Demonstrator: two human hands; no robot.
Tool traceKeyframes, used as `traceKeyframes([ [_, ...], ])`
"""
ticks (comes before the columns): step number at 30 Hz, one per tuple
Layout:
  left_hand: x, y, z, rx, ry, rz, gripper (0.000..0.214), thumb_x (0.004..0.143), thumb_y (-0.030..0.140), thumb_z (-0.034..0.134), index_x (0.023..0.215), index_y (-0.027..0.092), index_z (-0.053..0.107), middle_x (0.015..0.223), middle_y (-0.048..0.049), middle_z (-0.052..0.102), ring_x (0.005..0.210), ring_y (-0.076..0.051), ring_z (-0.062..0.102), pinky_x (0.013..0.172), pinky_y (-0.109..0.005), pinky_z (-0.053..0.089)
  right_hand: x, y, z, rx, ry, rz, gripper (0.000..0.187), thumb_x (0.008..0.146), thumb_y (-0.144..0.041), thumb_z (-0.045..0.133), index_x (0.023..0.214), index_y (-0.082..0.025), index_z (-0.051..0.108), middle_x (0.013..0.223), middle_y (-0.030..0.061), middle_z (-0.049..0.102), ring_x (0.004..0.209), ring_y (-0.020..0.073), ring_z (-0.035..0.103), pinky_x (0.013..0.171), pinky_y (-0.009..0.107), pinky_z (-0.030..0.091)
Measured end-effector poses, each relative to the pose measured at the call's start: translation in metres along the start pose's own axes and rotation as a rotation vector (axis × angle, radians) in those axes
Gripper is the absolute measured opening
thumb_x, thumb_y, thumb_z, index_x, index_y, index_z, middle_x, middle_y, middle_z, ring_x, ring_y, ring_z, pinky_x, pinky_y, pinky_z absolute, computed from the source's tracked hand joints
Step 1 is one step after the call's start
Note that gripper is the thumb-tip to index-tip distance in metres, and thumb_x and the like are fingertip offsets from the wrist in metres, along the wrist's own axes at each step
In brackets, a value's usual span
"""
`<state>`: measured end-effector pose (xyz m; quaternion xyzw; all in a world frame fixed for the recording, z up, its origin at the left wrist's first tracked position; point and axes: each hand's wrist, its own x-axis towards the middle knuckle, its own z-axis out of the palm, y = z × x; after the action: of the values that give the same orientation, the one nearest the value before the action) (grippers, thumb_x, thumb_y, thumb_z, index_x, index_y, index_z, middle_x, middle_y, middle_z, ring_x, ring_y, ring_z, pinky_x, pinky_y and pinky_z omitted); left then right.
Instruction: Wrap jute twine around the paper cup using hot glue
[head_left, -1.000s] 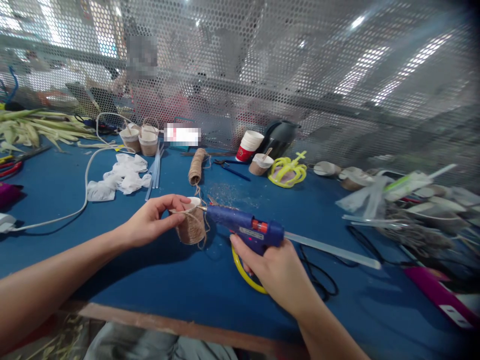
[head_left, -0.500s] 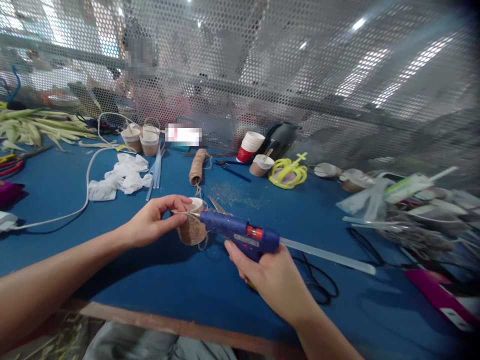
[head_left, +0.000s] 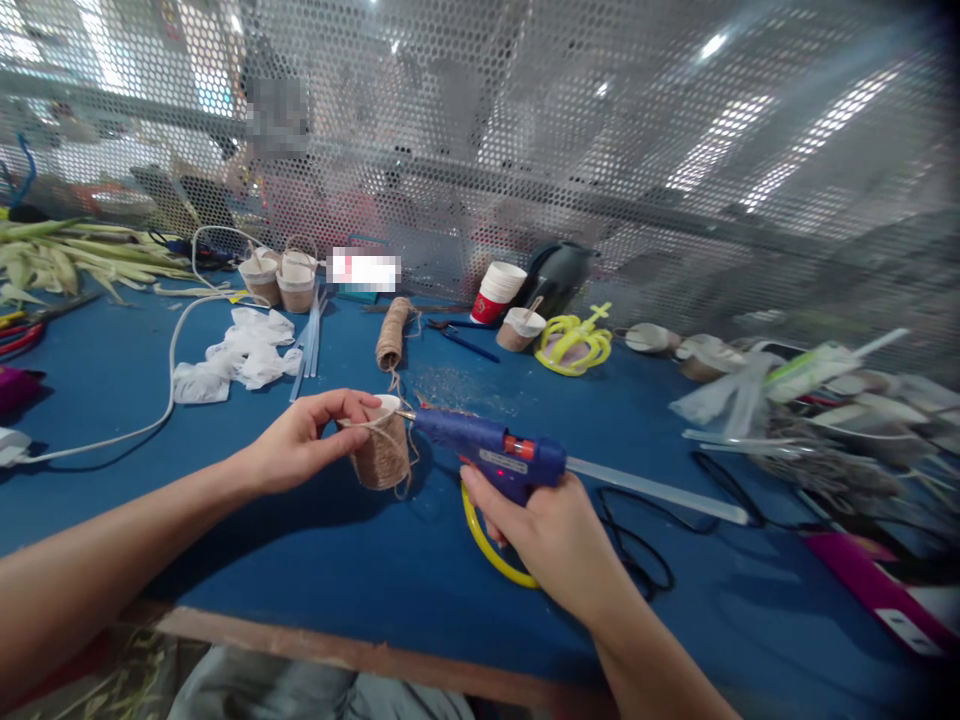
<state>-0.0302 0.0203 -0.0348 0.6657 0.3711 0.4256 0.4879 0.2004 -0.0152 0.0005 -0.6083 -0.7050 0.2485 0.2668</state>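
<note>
Between its thumb and fingers, my left hand (head_left: 319,435) grips the rim of a paper cup (head_left: 381,455) wrapped in brown twine. A strand of twine runs across the cup's upper side under my thumb. My right hand (head_left: 551,535) is wrapped round the handle of a blue glue gun (head_left: 491,450), whose metal nozzle points left at the cup's rim. A long clear glue stick (head_left: 660,490) sticks out of its back. Beneath the right hand shows a yellow ring-shaped handle (head_left: 487,540). Behind the cup lies a roll of twine (head_left: 393,335), its loose end trailing toward the cup.
Crumpled white cloth (head_left: 244,350) and several glue sticks (head_left: 309,340) lie to the left. Farther back stand wrapped cups (head_left: 296,285), stacked paper cups (head_left: 498,292), pliers (head_left: 465,340) and a yellow crown (head_left: 574,345). Clutter with plastic bags (head_left: 739,395) fills the right side.
The glue gun has moved slightly right and its nozzle has shifted along the cup's rim, away from my left fingertips. The yellow handle below my right hand now shows more. My left hand stays put.
</note>
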Motion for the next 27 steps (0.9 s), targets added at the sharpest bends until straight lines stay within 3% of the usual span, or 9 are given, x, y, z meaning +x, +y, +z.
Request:
traceKeyframes([
  [17, -0.001, 0.001, 0.0, 0.003, -0.019, 0.002, 0.025, 0.078, 0.037, 0.058, 0.071, 0.013, 0.054, 0.105, -0.0155, 0.062, 0.115, -0.028, 0.049, 0.096, -0.039, 0.035, 0.011, 0.009, 0.003, 0.019, 0.023, -0.044, 0.034, 0.077, -0.037, 0.051, 0.048, -0.021, 0.046, 0.036, -0.0017, 0.05, 0.037, 0.0144, 0.052, 0.05, 0.028, 0.045],
  [23, 0.0, 0.004, -0.003, -0.076, 0.044, -0.009, 0.024, 0.075, 0.036, 0.062, 0.071, 0.013, 0.055, 0.109, -0.0142, 0.061, 0.112, -0.027, 0.051, 0.095, -0.039, 0.035, 0.014, 0.008, -0.005, 0.273, -0.035, 0.057, 0.03, 0.076, -0.043, 0.054, 0.064, -0.016, 0.058, 0.042, -0.0024, 0.052, 0.039, 0.012, 0.05, 0.045, 0.024, 0.044],
  [27, 0.0, 0.009, -0.006, -0.123, 0.049, -0.023, 0.026, 0.072, 0.036, 0.065, 0.068, 0.013, 0.056, 0.106, -0.0139, 0.062, 0.109, -0.027, 0.053, 0.092, -0.038, 0.037, 0.03, 0.019, -0.016, 0.27, 0.125, 0.087, 0.034, 0.074, -0.048, 0.056, 0.072, -0.014, 0.06, 0.067, 0.0054, 0.065, 0.06, 0.0166, 0.06, 0.056, 0.027, 0.048],
])
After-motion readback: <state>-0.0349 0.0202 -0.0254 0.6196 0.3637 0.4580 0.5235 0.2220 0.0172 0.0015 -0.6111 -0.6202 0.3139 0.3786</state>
